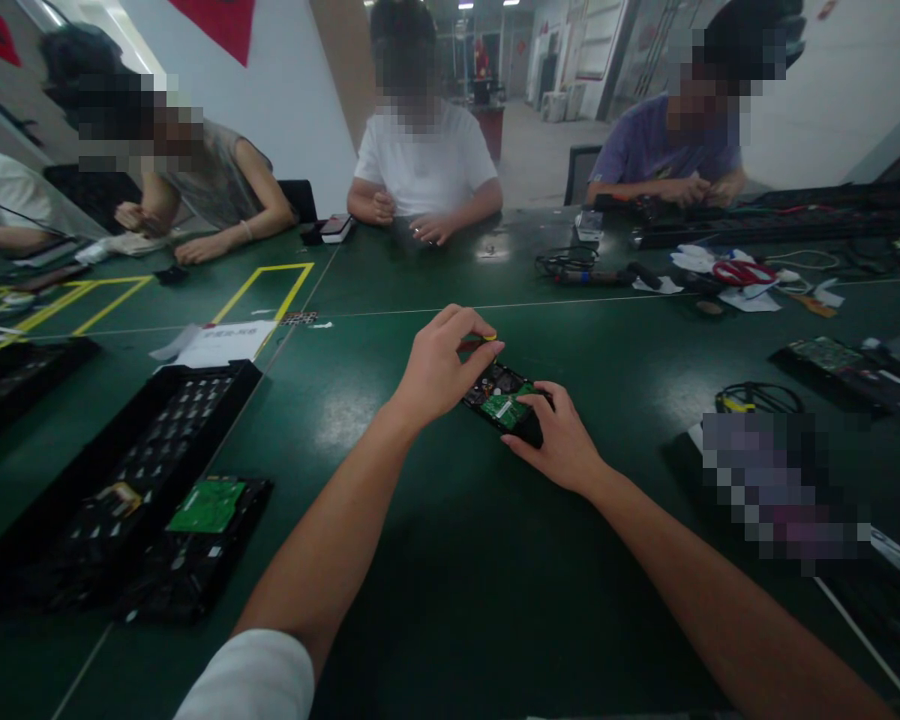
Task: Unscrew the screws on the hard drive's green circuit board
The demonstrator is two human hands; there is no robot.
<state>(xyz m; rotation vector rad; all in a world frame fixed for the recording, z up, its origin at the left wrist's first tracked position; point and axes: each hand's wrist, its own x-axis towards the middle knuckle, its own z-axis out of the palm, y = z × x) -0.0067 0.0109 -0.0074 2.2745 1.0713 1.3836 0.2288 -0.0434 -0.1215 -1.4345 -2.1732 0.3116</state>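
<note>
In front of me lies a hard drive (499,405), a dark flat unit with a green circuit board on its upper face. My right hand (559,440) grips its near right end, thumb on the near side and fingers over the board's edge. Over the far left end, my left hand (446,365) is closed in a pinch. A small yellow thing (490,338) shows at its fingertips; its kind is too small to make out. The left fingers partly hide that end of the drive.
Left stand a long black slotted tray (187,400) and another drive with a green board (208,505). Right lie a circuit-board unit (832,365), a blurred-out object (787,490) and cables (742,272). Several people sit across the green table (457,600).
</note>
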